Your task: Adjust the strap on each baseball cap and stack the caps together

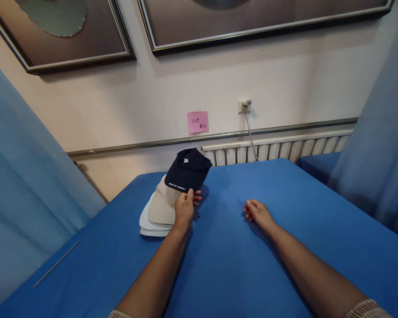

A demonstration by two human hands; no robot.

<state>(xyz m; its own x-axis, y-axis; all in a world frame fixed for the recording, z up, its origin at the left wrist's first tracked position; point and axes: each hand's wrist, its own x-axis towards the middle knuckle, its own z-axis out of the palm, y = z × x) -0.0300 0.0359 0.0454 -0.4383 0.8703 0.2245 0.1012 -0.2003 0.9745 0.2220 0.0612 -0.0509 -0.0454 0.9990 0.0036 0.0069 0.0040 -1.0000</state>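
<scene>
My left hand (185, 206) grips a navy cap (189, 170) by the edge of its brim, thumb on top. White lettering runs along that brim, and a small white emblem sits on the crown. Just behind and below it, a beige cap (162, 206) lies on top of white caps (147, 221) in a stack, partly covered by the navy one. To the right, my right hand (258, 212) hovers over or rests on the blue table, fingers loosely curled in, with nothing visible in them.
A blue-covered table (225, 265) spreads beneath both hands. On its left lies a thin rod (56, 264). Behind are a radiator (275, 149), a pipe (166, 142), a pink note (198, 122) and a socket with a plug (244, 106). Blue curtains (20, 185) hang on both sides.
</scene>
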